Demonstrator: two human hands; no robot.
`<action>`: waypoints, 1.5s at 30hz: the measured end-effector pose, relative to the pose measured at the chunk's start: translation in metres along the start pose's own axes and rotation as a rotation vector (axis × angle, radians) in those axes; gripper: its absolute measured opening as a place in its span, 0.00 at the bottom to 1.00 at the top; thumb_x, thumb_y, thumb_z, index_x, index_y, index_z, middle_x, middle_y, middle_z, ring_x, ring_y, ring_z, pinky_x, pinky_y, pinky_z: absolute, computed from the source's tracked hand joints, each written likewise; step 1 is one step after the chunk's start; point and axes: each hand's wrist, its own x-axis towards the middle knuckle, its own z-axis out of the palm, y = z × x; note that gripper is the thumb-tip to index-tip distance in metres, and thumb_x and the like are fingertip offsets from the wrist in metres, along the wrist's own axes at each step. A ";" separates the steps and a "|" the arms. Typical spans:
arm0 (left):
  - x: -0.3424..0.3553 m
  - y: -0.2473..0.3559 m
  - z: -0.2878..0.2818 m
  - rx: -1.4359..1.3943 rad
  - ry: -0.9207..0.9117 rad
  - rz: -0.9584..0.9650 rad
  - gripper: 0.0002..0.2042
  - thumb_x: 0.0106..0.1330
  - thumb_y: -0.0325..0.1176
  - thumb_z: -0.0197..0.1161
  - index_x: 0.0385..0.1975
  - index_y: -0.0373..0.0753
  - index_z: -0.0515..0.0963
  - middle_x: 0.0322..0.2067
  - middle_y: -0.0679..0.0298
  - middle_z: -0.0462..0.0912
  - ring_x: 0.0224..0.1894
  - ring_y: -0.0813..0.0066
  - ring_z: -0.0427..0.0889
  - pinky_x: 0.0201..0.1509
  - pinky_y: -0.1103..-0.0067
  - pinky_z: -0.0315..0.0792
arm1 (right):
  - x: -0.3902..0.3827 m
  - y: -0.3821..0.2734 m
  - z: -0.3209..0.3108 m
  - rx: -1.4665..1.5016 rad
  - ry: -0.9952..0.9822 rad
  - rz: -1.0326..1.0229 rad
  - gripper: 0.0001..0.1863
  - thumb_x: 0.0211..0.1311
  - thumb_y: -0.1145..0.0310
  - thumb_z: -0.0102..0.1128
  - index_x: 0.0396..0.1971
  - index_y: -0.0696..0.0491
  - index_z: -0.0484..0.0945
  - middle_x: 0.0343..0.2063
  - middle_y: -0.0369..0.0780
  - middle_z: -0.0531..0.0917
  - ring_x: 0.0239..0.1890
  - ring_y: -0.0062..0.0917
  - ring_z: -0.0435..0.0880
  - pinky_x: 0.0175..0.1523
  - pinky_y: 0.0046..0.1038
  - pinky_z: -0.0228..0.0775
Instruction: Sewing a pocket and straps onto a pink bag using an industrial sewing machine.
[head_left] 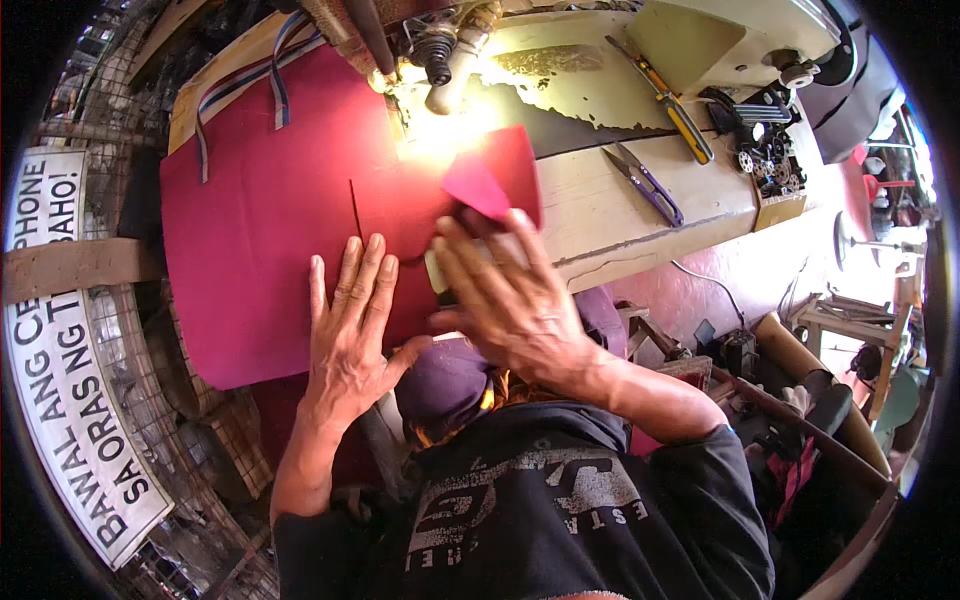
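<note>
A large piece of maroon fabric (pixel 250 260) lies over the sewing table, under the bright lamp of the sewing machine (pixel 440 55). My left hand (pixel 350 335) rests on its near part, fingers stretched out and nothing in them. Over the fabric's right part is my right hand (pixel 520 305), slightly smeared, its fingers extended and a little apart beside a folded-up pink-red flap (pixel 478 190). Something pale yellow (pixel 436 272) shows at the edge of the right hand; its kind is hidden. A dark slit-like line (pixel 354 207) runs in the fabric ahead of my left hand.
Purple-handled thread snips (pixel 648 185) and a yellow-black screwdriver (pixel 680 118) lie on the table's right side. A box of bobbins and small metal parts (pixel 775 150) stands beyond them. Striped ribbon (pixel 280 85) lies at the upper left, near wire mesh (pixel 150 420) with a sign.
</note>
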 end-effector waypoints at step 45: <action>0.045 0.056 -0.020 0.193 0.492 0.265 0.09 0.55 0.25 0.66 0.35 0.31 0.82 0.34 0.59 0.78 0.43 0.61 0.80 0.56 0.58 0.75 | -0.052 0.058 -0.058 0.220 0.245 -0.196 0.21 0.43 0.68 0.64 0.41 0.56 0.83 0.48 0.42 0.87 0.41 0.32 0.83 0.44 0.32 0.80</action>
